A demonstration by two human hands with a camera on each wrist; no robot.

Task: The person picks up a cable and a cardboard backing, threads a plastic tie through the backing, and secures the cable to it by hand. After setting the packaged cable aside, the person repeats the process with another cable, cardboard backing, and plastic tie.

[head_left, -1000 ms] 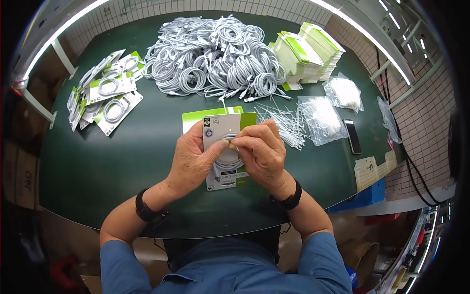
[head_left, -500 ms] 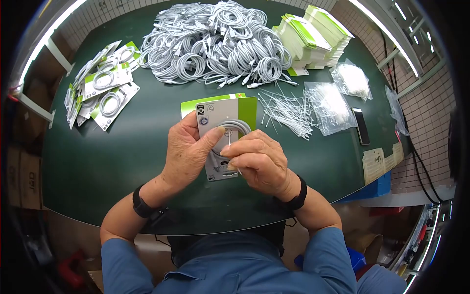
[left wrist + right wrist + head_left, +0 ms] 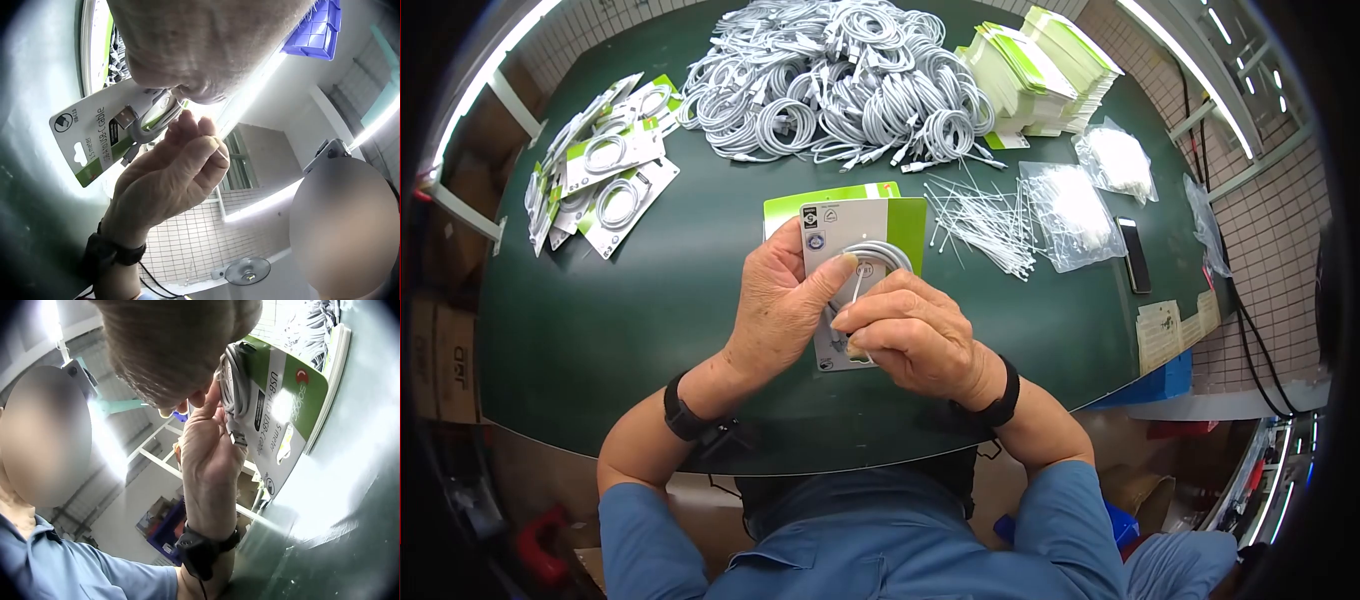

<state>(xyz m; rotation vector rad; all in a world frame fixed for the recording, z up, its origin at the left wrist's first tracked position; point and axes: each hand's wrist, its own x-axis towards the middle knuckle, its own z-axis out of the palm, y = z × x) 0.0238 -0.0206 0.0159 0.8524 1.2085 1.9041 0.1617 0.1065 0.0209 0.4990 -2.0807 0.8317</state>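
The left hand (image 3: 770,305) grips a white-and-green card (image 3: 908,228) by its left edge, thumb pressing a coiled grey cable (image 3: 882,252) against its face. A thin white tie (image 3: 859,283) runs from the cable near that thumb to the right hand (image 3: 920,335), whose thumb and fingers pinch it. In the left wrist view, a USB plug (image 3: 126,116) lies on the card (image 3: 75,131) beside the right hand (image 3: 165,172). The right wrist view shows the left hand (image 3: 212,456) behind the coil (image 3: 234,381), with the card (image 3: 294,406) tilted.
A heap of coiled cables (image 3: 840,85) lies at the back, with carded cables (image 3: 615,203) at left. Stacked cards (image 3: 1025,80) stand back right. Another card (image 3: 785,207) lies beyond the held one. Loose ties (image 3: 985,225), bags of ties (image 3: 1072,218) and a phone (image 3: 1133,255) are at right.
The right hand has pulled away from the left thumb, down and slightly left, with the tie stretched between them. The card was shifted slightly toward the body, and more of the coil shows.
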